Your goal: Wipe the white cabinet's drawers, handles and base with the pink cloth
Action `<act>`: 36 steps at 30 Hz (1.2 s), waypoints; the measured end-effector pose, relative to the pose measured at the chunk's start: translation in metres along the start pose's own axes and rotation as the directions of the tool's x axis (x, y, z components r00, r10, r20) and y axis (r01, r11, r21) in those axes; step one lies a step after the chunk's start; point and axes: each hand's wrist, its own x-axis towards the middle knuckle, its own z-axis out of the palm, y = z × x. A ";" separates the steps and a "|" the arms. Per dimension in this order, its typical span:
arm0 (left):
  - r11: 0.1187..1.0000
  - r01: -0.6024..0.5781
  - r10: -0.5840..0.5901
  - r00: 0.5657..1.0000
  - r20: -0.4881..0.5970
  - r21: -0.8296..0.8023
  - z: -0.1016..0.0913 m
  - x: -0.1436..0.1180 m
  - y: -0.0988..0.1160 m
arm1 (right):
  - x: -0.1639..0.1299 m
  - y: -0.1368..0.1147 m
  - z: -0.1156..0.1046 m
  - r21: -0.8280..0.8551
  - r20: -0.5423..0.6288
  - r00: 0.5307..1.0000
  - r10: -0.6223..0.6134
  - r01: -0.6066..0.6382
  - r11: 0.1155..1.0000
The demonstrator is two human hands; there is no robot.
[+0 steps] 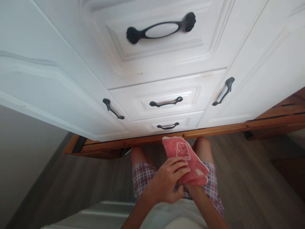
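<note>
A folded pink cloth (pixel 184 156) with a small white square patch is held low in front of me, above my legs in plaid shorts. My left hand (pixel 168 183) lies over its near side, fingers curled onto the fabric. My right hand is hidden under the cloth; only its forearm (pixel 205 203) shows, rising from the lower right into the fabric. The cloth hangs just in front of the white cabinet's lowest drawer (pixel 168 125).
White cabinet front fills the upper view: three stacked drawers with black handles (pixel 160 30), a door on each side with handles (pixel 113 108) (pixel 223 91). A wooden plinth (pixel 214 129) runs beneath. Grey wood-look floor (pixel 250 178) below; a white edge (pixel 107 210) at bottom.
</note>
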 end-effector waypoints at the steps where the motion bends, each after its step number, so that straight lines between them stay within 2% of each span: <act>1: 1.000 0.018 -0.018 1.000 -0.022 -0.002 0.003 0.004 0.003 | 0.001 -0.001 0.002 -0.133 -0.054 0.997 -0.057 0.050 0.990; 2: 0.999 0.039 -0.038 0.998 -0.050 0.019 0.008 0.008 0.005 | 0.003 -0.002 0.003 -0.327 -0.105 0.988 -0.115 0.075 0.942; 4: 0.993 0.061 -0.050 0.992 -0.114 0.097 0.023 0.015 0.007 | 0.007 -0.005 0.004 -0.683 -0.166 0.965 -0.205 0.038 0.730; 6: 0.984 0.059 -0.031 0.986 -0.165 0.170 0.039 0.022 0.007 | 0.011 -0.010 0.005 -0.868 -0.179 0.956 -0.231 -0.043 0.494; 8: 0.977 0.045 -0.005 0.982 -0.189 0.207 0.049 0.028 0.008 | 0.017 -0.015 0.008 -0.969 -0.119 0.956 -0.267 -0.054 0.240; 10: 0.981 0.060 -0.014 0.970 -0.243 0.182 0.053 0.033 0.009 | 0.023 -0.020 0.012 -0.995 0.037 0.950 -0.309 0.006 -0.101; 11: 0.986 0.075 -0.029 0.958 -0.285 0.150 0.053 0.036 0.010 | 0.026 -0.023 0.015 -0.972 0.122 0.941 -0.315 0.050 -0.228; 12: 0.989 0.096 -0.053 0.939 -0.340 0.111 0.052 0.039 0.011 | 0.029 -0.024 0.017 -0.952 0.188 0.930 -0.315 0.094 -0.292; 13: 0.990 0.118 -0.079 0.909 -0.408 0.072 0.051 0.041 0.012 | 0.030 -0.026 0.019 -0.942 0.227 0.924 -0.306 0.129 -0.309; 15: 0.991 0.129 -0.098 0.844 -0.528 0.022 0.048 0.042 0.014 | 0.029 -0.027 0.018 -0.957 0.221 0.936 -0.274 0.155 -0.243; 16: 0.994 0.105 -0.074 0.831 -0.551 0.024 0.047 0.042 0.015 | 0.027 -0.027 0.015 -0.974 0.187 0.946 -0.263 0.143 -0.178; 17: 0.997 0.063 -0.032 0.840 -0.541 0.039 0.047 0.040 0.015 | 0.024 -0.026 0.010 -0.988 0.143 0.953 -0.266 0.124 -0.089; 18: 0.998 0.011 0.021 0.869 -0.495 0.062 0.047 0.038 0.014 | 0.021 -0.025 0.004 -0.994 0.099 0.955 -0.280 0.107 0.012; 21: 0.989 -0.099 0.122 0.967 -0.224 0.111 0.048 0.026 0.011 | 0.011 -0.024 -0.015 -0.959 0.039 0.939 -0.342 0.131 0.251; 23: 0.989 -0.084 0.096 0.990 -0.102 0.119 0.047 0.018 0.008 | 0.008 -0.025 -0.022 -0.901 0.081 0.943 -0.323 0.207 0.380; 24: 0.991 -0.063 0.073 0.994 -0.078 0.122 0.045 0.015 0.007 | 0.008 -0.026 -0.022 -0.862 0.086 0.956 -0.281 0.213 0.461; 26: 0.992 -0.029 0.039 0.996 -0.079 0.126 0.041 0.011 0.006 | 0.009 -0.027 -0.018 -0.759 0.051 0.985 -0.164 0.145 0.635; 28: 0.991 -0.015 0.028 0.995 -0.100 0.135 0.041 0.011 0.005 | 0.011 -0.027 -0.011 -0.702 -0.019 0.998 -0.062 0.031 0.711; 31: 0.982 -0.022 0.038 0.996 -0.084 0.188 0.051 0.013 0.001 | 0.012 -0.021 -0.002 -0.588 -0.161 0.987 -0.023 -0.077 0.805; 34: 0.969 -0.007 0.023 0.998 -0.060 0.248 0.069 0.014 -0.005 | 0.012 -0.011 0.000 -0.331 -0.213 0.977 -0.019 -0.054 0.942; 36: 0.969 -0.005 0.017 0.999 -0.044 0.246 0.073 0.014 -0.006 | 0.013 -0.010 -0.003 -0.259 -0.179 0.983 -0.040 -0.008 0.966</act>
